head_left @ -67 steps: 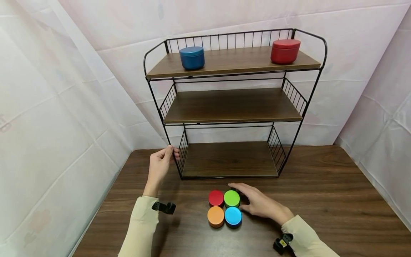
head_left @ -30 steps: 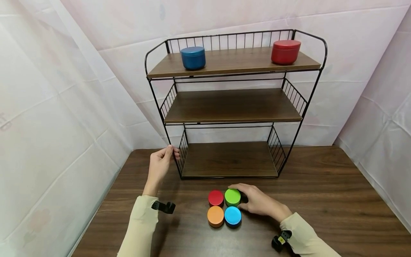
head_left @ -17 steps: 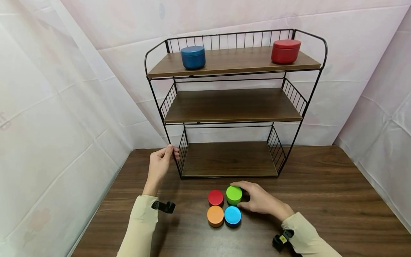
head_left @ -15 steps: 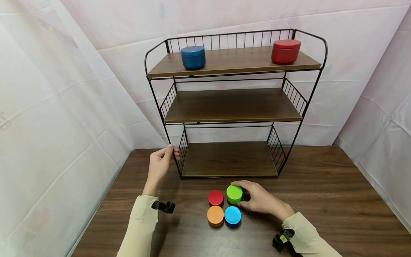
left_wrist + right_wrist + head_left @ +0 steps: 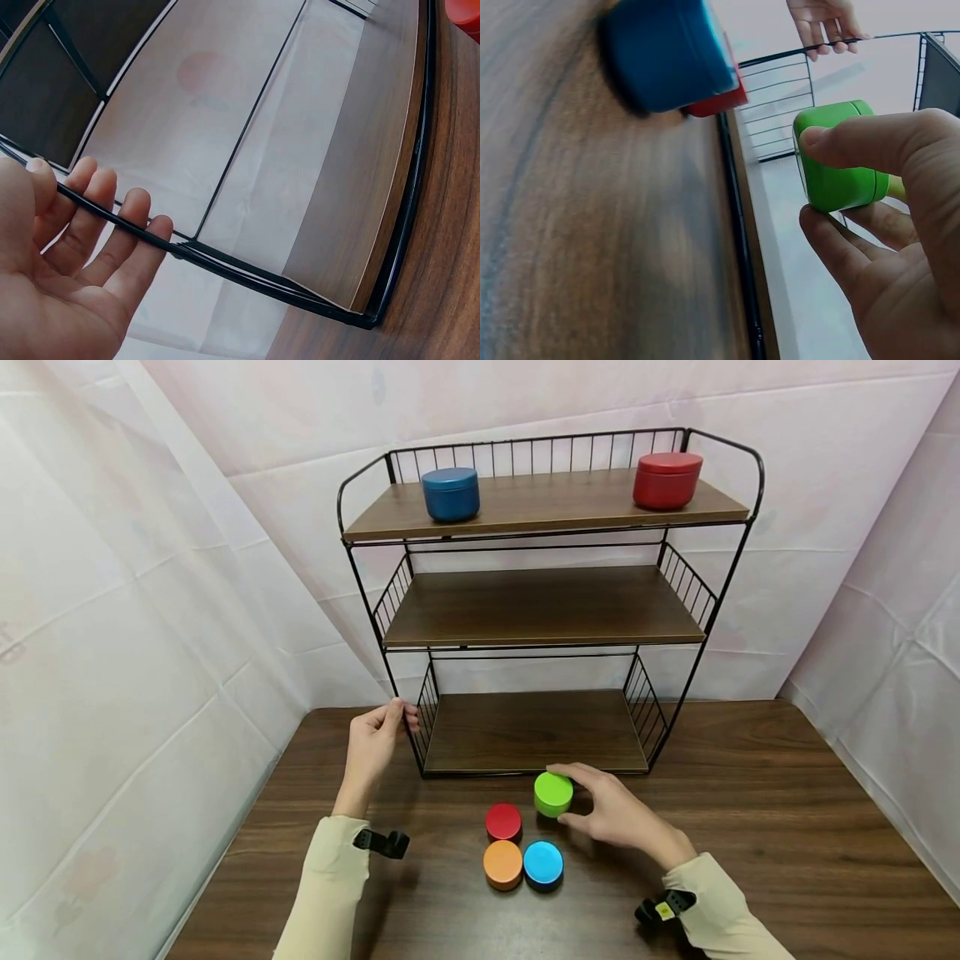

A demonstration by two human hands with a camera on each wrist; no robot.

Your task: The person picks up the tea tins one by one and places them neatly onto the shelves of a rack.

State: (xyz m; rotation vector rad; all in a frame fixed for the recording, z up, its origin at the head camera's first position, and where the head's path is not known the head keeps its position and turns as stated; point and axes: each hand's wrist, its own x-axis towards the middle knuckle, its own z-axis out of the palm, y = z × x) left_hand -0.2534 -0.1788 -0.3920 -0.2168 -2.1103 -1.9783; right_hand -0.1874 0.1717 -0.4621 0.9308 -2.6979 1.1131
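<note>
My right hand (image 5: 618,814) grips a small round green tin (image 5: 553,793) between thumb and fingers, in front of the rack's bottom shelf. In the right wrist view the green tin (image 5: 836,169) is held up off the table, with the thumb on one side and fingers on the other. My left hand (image 5: 371,743) holds the front left post (image 5: 225,271) of a black wire rack, fingers curled behind it. Near the right hand a red tin (image 5: 503,820), an orange tin (image 5: 503,863) and a light blue tin (image 5: 543,863) stand close together on the table.
The rack has three brown wooden shelves (image 5: 543,606) and wire side rails. On its top shelf stand a larger blue tin (image 5: 451,496) at left and a larger red tin (image 5: 667,482) at right. A pale cloth (image 5: 150,610) hangs behind and beside the wooden table (image 5: 750,793).
The right hand has taken the green tin from beside the other tins and moved it up and away, toward the rack. The left hand stays on the post.
</note>
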